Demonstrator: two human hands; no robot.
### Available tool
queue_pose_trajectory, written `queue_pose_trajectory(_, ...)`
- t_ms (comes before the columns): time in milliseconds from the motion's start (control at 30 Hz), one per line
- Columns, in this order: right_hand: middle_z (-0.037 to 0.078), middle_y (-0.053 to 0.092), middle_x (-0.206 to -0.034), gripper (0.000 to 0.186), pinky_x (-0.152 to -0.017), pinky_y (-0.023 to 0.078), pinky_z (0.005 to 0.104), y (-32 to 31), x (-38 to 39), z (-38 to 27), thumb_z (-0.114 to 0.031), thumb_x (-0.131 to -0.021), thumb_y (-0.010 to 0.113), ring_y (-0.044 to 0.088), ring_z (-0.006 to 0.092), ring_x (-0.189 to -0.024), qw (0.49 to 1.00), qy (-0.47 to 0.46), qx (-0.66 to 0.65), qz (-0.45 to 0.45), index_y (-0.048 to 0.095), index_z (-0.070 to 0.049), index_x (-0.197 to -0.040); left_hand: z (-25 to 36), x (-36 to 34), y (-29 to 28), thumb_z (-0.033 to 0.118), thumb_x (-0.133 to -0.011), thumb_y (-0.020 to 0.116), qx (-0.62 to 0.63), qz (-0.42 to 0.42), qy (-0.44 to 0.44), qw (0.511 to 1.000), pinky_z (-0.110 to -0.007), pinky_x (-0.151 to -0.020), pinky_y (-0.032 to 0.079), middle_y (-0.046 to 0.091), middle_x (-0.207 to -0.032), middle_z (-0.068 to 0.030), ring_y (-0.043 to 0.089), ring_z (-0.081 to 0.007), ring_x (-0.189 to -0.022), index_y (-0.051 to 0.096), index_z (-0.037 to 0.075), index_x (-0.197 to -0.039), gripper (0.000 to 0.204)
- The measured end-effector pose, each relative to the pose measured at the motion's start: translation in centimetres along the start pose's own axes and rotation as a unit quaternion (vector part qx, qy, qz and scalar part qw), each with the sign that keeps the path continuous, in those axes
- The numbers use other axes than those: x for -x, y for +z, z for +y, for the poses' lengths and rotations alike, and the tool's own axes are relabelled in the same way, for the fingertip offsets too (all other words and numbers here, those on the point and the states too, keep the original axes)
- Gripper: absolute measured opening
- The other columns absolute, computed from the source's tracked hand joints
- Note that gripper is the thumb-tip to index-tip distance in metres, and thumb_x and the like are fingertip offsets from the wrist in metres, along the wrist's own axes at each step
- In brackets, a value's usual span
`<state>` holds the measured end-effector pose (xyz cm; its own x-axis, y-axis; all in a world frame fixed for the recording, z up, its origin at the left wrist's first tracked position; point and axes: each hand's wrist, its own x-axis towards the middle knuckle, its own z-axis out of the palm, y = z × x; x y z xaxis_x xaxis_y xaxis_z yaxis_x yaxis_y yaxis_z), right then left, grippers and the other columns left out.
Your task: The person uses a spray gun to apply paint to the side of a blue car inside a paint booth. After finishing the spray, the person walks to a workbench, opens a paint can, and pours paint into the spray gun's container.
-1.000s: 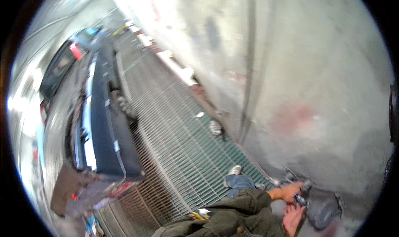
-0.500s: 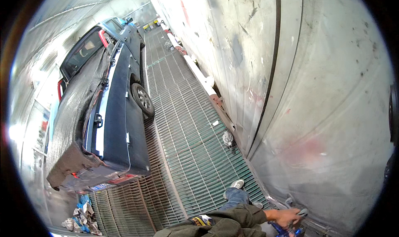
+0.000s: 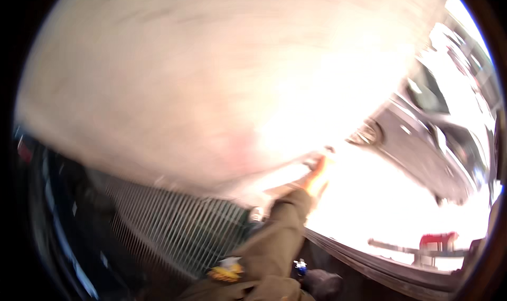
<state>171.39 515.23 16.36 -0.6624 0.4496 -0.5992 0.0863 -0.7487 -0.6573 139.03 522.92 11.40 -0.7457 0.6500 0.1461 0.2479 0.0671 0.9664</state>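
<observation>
Right, here's the left hand [image 3: 316, 179] out at the end of a green-brown sleeve [image 3: 272, 237], up against the lower right edge of a big pale door [image 3: 185, 90] that fills most of the upper view, a faint red smear [image 3: 243, 145] across it. Looks like a heavy, stiff panel to me, one to swing with a steady pull or push rather than lift, smooth enough to slide under a flat palm, and hardly fragile. Best hold is surely at that edge, by the small dark fitting [image 3: 311, 163] next to the fingers, probably a handle. Are they clamped on it? Can't tell: blur and glare melt fingers and metal together. Right hand, nowhere to be seen! Low down sits a shiny blue-and-metal tool [image 3: 300, 266] beside a rounded grey thing [image 3: 322, 283], perhaps one piece, and what supports them is hidden in shadow. Beyond the edge, a grey car [image 3: 428, 142] stands in washed-out light, its ground bleached blank, with something red [image 3: 439, 240] too smeared to name. On the left, a dark vehicle [image 3: 58, 232] is cut off by the black rim, beside the floor grating [image 3: 174, 222]
</observation>
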Motion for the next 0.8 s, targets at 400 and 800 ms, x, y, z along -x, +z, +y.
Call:
queue_pose_trajectory(400, 0.015, 0.064, -0.112, 0.033, -0.091, 0.045, 0.0373, 2.4, 5.1, 7.6, -0.022, -0.088, 0.056, 0.059, 0.0268, -0.105, 0.98, -0.002, 0.016, 0.199, 0.06, -0.006, -0.117, -1.9, -15.4, -16.2, -0.001, -0.074, 0.052, -0.24, 0.133, 0.087, 0.958, -0.043, -0.064, 0.046, 0.063, -0.071, -0.0144, 0.062, -0.037, -0.072, 0.06, 0.008, -0.07, 0.013)
queue_pose_trajectory(800, 0.015, 0.064, -0.113, 0.036, -0.091, 0.045, 0.0376, 10.4, -10.0, 3.3, -0.02, -0.086, 0.057, 0.059, 0.0265, -0.105, 0.971, 0.046, 0.206, 0.109, 0.059, -0.007, -0.119, -11.2, -24.0, -38.9, -0.006, -0.072, 0.051, -0.31, 0.324, -0.043, 0.893, -0.038, -0.067, 0.05, 0.069, -0.085, -0.013, 0.066, -0.0328, -0.08, 0.059, 0.009, -0.072, 0.017)
